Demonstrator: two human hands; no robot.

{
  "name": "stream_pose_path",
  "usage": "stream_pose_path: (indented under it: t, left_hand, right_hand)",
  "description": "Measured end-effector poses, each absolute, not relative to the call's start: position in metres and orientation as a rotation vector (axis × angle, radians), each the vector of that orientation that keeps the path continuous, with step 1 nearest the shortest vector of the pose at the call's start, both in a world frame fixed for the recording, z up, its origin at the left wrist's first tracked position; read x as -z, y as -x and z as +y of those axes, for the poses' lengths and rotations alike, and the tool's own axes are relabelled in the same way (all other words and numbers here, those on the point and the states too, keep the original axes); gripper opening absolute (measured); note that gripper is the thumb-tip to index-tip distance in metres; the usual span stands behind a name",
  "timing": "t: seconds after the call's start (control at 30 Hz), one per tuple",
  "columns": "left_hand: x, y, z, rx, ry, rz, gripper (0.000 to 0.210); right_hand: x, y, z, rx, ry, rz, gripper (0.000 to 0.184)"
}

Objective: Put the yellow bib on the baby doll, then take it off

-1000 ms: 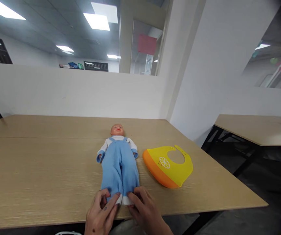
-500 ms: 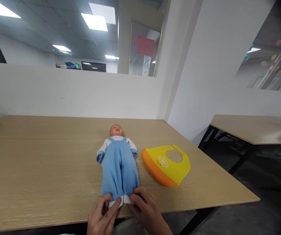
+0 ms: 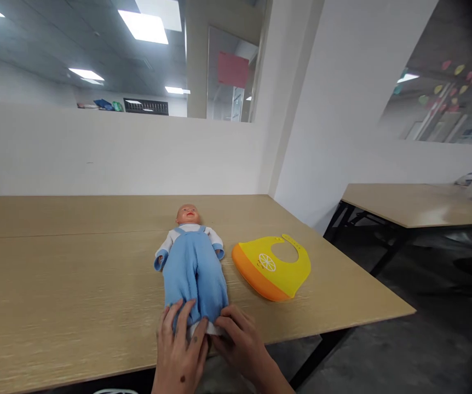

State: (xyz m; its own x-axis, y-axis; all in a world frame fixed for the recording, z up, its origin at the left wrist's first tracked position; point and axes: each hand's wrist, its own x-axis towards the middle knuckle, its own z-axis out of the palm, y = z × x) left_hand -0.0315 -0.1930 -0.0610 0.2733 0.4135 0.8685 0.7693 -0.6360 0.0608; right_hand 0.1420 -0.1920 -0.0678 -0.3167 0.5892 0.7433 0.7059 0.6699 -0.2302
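A baby doll point(image 3: 188, 214) lies on its back on the table, head away from me. It wears light blue overalls point(image 3: 195, 262) with white cuffs over a white top with blue sleeve ends. My left hand point(image 3: 180, 342) rests with fingers spread across the lower left trouser leg. At the other leg's bottom, my right hand point(image 3: 239, 338) is closed, its fingertips pinching the white cuff. The doll's feet are hidden by cloth and hands. Right of the doll lies a yellow bib point(image 3: 275, 265) with an orange catch pocket and a white citrus-slice print.
The wooden table point(image 3: 75, 295) has its front edge just under my hands. A white wall point(image 3: 137, 158) with windows above stands behind it. Across a gap on the right is a second table point(image 3: 404, 205) on black legs, with some plastic-looking bags at its far end.
My left hand has gone from pinching the cuff to lying spread over the trouser leg. My right hand stays at the other cuff. The camera view has shifted slightly right.
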Motion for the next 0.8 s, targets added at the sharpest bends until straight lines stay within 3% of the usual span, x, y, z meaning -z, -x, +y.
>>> stream_pose_path:
  t: [0.3,0.47,0.8]
  left_hand:
    - [0.065,0.045,-0.190,1.336,2.236,-0.891,0.034]
    - [0.068,0.045,-0.195,1.412,2.230,-0.931,0.035]
    - [0.082,0.045,-0.194,1.489,2.226,-0.936,0.036]
  right_hand:
    - [0.064,-0.141,-0.193,0.083,1.030,-2.044,0.024]
    - [0.066,-0.141,-0.193,0.064,1.058,-2.025,0.043]
    - [0.066,-0.144,-0.191,-0.074,1.035,-2.031,0.044]
